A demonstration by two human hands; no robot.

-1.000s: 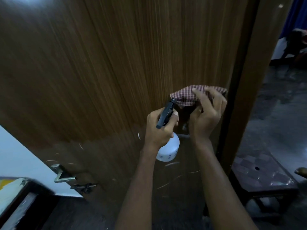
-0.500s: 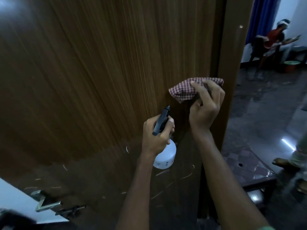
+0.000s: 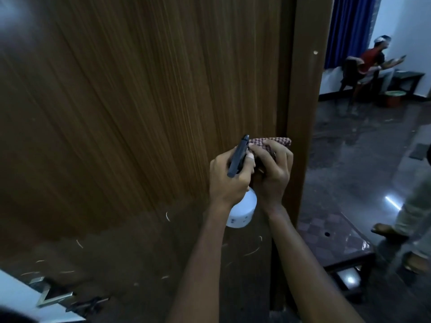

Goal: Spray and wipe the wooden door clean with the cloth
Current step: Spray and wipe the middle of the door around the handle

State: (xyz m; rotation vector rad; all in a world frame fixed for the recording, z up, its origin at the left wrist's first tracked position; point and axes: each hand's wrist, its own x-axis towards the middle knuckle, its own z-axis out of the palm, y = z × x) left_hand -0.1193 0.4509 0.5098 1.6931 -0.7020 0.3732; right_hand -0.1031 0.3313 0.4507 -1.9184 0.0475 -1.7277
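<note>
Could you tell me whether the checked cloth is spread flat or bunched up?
Bunched: the checked cloth sits crumpled under the right hand's curled fingers.

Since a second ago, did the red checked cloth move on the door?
Yes. The red checked cloth went down the brown wooden door along its right edge, and now sits beside the black spray nozzle.

Dark glossy floor [image 3: 349, 159], blue curtain [image 3: 347, 29], low checkered table [image 3: 331, 243]
</note>
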